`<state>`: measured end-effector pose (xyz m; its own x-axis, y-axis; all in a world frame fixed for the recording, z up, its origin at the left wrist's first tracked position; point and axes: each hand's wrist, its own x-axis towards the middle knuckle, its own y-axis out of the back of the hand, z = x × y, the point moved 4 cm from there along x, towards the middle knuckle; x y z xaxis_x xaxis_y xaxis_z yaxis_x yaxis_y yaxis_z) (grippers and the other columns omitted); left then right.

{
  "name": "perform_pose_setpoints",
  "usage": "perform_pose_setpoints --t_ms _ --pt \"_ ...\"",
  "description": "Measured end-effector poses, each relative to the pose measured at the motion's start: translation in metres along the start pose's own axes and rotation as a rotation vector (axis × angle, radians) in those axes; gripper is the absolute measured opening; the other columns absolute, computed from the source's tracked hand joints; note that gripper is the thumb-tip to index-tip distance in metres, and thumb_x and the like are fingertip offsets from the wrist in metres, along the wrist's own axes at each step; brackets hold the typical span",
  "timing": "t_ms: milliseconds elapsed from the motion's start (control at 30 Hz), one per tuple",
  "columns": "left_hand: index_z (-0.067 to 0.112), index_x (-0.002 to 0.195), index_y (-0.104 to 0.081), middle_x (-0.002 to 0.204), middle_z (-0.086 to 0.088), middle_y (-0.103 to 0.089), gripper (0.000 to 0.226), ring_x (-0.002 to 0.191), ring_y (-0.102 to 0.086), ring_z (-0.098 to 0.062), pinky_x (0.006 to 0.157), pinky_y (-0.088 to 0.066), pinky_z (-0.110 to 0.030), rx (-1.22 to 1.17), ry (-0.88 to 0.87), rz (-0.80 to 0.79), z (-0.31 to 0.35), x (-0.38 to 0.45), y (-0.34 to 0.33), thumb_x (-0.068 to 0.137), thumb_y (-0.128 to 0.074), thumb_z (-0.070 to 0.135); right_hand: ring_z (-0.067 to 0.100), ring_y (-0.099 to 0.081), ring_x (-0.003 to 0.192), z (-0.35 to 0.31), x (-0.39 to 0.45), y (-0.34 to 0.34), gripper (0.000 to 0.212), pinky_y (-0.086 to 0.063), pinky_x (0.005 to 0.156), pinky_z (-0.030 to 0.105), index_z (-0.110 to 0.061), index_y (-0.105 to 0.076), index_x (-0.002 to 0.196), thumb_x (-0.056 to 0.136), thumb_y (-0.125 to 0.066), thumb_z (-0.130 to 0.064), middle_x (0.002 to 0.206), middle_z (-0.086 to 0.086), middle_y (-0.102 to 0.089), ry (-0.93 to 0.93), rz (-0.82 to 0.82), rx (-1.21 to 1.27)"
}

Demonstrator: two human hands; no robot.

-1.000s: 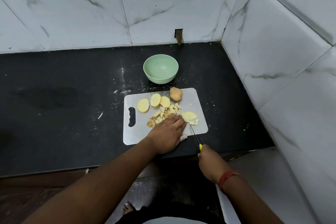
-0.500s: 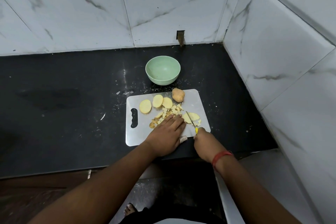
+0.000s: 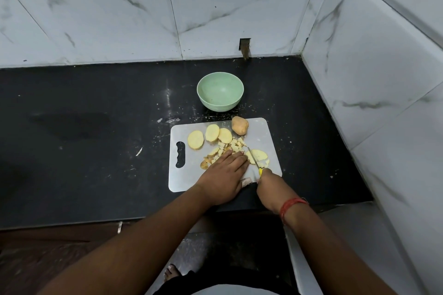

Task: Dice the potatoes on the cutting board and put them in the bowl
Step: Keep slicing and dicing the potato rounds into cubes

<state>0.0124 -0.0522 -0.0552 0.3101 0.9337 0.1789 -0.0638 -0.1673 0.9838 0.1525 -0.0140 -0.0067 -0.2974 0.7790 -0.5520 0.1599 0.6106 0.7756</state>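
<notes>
A grey cutting board [image 3: 266,132] lies on the black counter. On it are three round potato slices [image 3: 195,139], a brown potato end piece [image 3: 239,125] and a heap of diced potato [image 3: 230,146]. My left hand [image 3: 225,172] lies flat with straight fingers, pressing on the dice and the edge of a partly cut slice [image 3: 260,155]. My right hand [image 3: 268,185] grips a yellow-handled knife [image 3: 254,160], whose blade lies across that slice. A pale green bowl [image 3: 220,91], with nothing inside, stands just behind the board.
White marble-tiled walls close in the counter at the back and on the right. Scraps and white specks dot the black counter [image 3: 96,151] around the board. The counter's front edge runs under my forearms.
My right hand has moved forward from off the counter's edge onto the board, bringing the knife blade across the partly cut slice. My left hand has stayed pressed on the potato pieces.
</notes>
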Motion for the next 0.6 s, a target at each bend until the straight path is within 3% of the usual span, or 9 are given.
perform_pose_setpoints --t_ms 133,267,333,433,500,600 --pt "0.007 0.144 -0.053 0.146 -0.011 -0.053 0.056 0.142 -0.041 -0.028 0.125 -0.022 -0.047 -0.002 0.012 -0.012 0.000 0.001 -0.002 0.106 -0.039 0.046 0.025 -0.057 0.087 -0.003 0.004 -0.002 0.025 -0.036 0.069 0.028 -0.003 -0.044 0.122 0.097 -0.042 -0.007 0.111 0.016 -0.062 -0.011 -0.012 -0.008" --pt "0.009 0.143 -0.055 0.142 -0.009 -0.056 0.053 0.139 -0.044 -0.027 0.125 -0.023 -0.047 0.010 0.012 0.005 -0.001 0.002 0.000 0.105 -0.042 0.045 0.021 -0.049 0.081 -0.002 0.006 -0.006 0.025 -0.037 0.069 0.029 -0.003 -0.047 0.121 0.098 -0.044 -0.010 0.084 0.005 -0.051 -0.005 -0.022 0.009" --pt "0.009 0.143 -0.055 0.141 -0.009 -0.056 0.054 0.138 -0.045 -0.027 0.125 -0.023 -0.047 0.028 0.008 0.009 0.000 0.003 0.000 0.105 -0.043 0.045 0.023 -0.046 0.086 -0.001 0.002 -0.008 0.027 -0.039 0.070 0.031 -0.001 -0.047 0.123 0.099 -0.042 -0.012 0.094 0.009 -0.048 0.019 -0.045 0.039" --pt "0.008 0.143 -0.055 0.140 -0.010 -0.056 0.055 0.137 -0.046 -0.028 0.124 -0.026 -0.047 0.054 0.002 0.014 0.002 0.004 -0.001 0.105 -0.042 0.046 0.023 -0.045 0.082 0.004 -0.005 -0.010 0.027 -0.033 0.057 0.024 0.000 -0.045 0.123 0.100 -0.039 -0.012 0.099 0.011 -0.046 0.020 -0.055 0.030" --pt "0.007 0.142 -0.055 0.139 -0.010 -0.057 0.056 0.136 -0.046 -0.029 0.123 -0.027 -0.047 0.055 0.003 0.020 0.003 0.003 -0.002 0.105 -0.040 0.046 0.016 -0.041 0.067 0.008 -0.006 -0.013 0.026 -0.030 0.057 0.019 0.000 -0.046 0.122 0.099 -0.040 -0.011 0.094 0.009 -0.046 0.009 -0.064 0.052" --pt "0.006 0.143 -0.054 0.140 -0.010 -0.055 0.058 0.137 -0.044 -0.029 0.124 -0.027 -0.046 0.036 0.013 0.017 0.003 0.003 -0.003 0.105 -0.037 0.047 0.008 -0.032 0.061 0.014 -0.009 -0.015 0.025 -0.030 0.056 0.018 -0.002 -0.047 0.120 0.098 -0.041 -0.011 0.077 -0.001 -0.038 -0.005 -0.068 0.065"
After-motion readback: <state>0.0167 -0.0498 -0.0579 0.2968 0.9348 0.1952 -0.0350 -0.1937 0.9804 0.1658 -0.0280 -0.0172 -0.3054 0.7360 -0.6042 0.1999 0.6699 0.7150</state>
